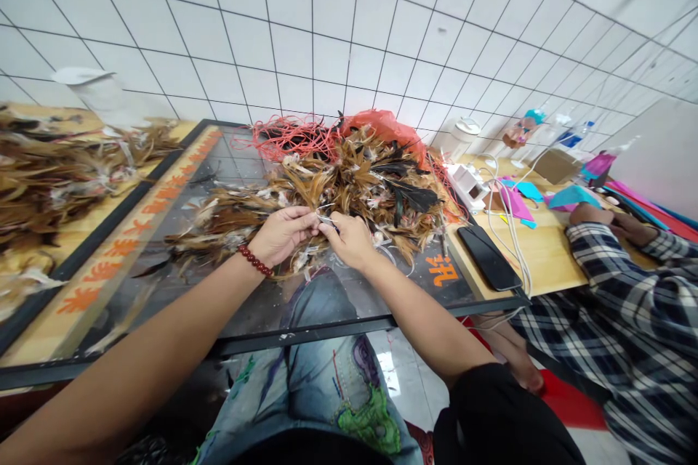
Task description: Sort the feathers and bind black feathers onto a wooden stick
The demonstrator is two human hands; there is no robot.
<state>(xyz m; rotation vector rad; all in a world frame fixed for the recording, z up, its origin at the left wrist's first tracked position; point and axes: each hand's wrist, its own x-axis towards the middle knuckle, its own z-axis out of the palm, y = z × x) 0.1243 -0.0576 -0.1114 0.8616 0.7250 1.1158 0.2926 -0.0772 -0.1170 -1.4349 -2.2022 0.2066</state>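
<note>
Over a heap of brown and black feathers [371, 189], my two hands meet at the fingertips. My left hand [286, 234], with a dark red bead bracelet [254, 260] at its wrist, is closed in a pinch. Brown feathers [312, 187] rise just above its fingertips, and it seems to grip one by the base. My right hand [352, 238] pinches a thin pale strip [326, 219] at the same spot. Whether that strip is a quill or a thread, I cannot tell. Beneath lies a dark-framed glass panel [251, 305] with orange lettering.
Red cords [297, 136] and a red plastic bag [376, 123] lie behind the heap. More feathers [70, 167] cover the left table. To the right are a power strip [467, 185], a phone [489, 257] and coloured paper [572, 197]. A person in a plaid sleeve [622, 269] sits there.
</note>
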